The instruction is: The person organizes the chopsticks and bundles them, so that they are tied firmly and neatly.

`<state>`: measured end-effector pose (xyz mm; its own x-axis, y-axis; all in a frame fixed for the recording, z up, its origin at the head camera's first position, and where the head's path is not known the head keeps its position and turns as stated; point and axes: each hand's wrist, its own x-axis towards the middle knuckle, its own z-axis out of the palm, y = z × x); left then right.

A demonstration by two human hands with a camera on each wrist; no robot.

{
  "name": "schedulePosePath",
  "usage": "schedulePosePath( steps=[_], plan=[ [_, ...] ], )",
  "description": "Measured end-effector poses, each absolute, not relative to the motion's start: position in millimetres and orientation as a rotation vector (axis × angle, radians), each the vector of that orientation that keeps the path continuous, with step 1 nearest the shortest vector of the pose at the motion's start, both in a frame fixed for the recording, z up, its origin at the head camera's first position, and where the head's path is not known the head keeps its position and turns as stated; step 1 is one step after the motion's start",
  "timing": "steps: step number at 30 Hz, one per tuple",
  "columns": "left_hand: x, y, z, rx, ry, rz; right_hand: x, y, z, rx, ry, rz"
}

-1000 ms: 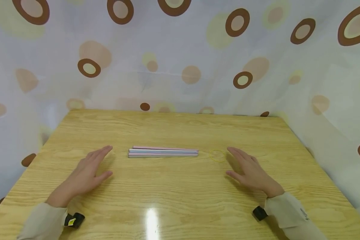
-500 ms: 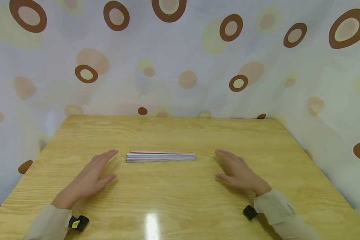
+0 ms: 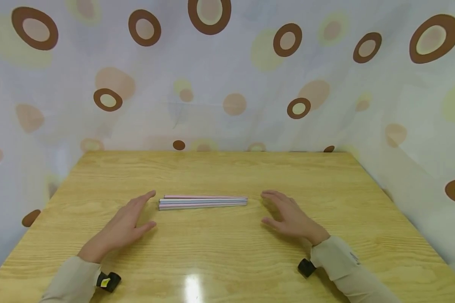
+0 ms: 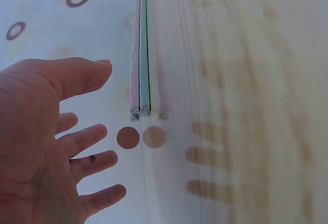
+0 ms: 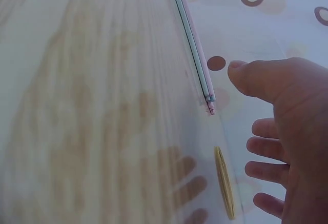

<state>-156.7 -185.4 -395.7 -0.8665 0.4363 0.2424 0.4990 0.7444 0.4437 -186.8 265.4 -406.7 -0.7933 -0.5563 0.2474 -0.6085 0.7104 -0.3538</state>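
sticks (image 3: 203,202) flat on table (image 3: 227,256) | left hand (image 3: 123,227), right hand (image 3: 290,217) flank ends, not touching | fingers relaxed, holding nothing

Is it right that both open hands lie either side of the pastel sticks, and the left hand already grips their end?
Not quite. The left hand grips nothing: the left wrist view shows its fingers spread, apart from the sticks. The right hand is open too, and both flank the sticks.

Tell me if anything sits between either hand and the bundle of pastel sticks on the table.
Nothing blocks the left hand: bare table lies between it and the sticks. By the right hand, a thin yellow rubber band lies flat on the table between its fingers and the sticks' end, too low to hinder a reach.
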Motion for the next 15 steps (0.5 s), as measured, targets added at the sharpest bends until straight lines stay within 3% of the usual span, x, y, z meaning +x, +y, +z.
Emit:
schedulePosePath(
  steps=[15],
  plan=[
    [-171,-170,-399,-0.769,-2.869,-0.885,-199,243,-410,1.031,-2.755,0.818]
  ],
)
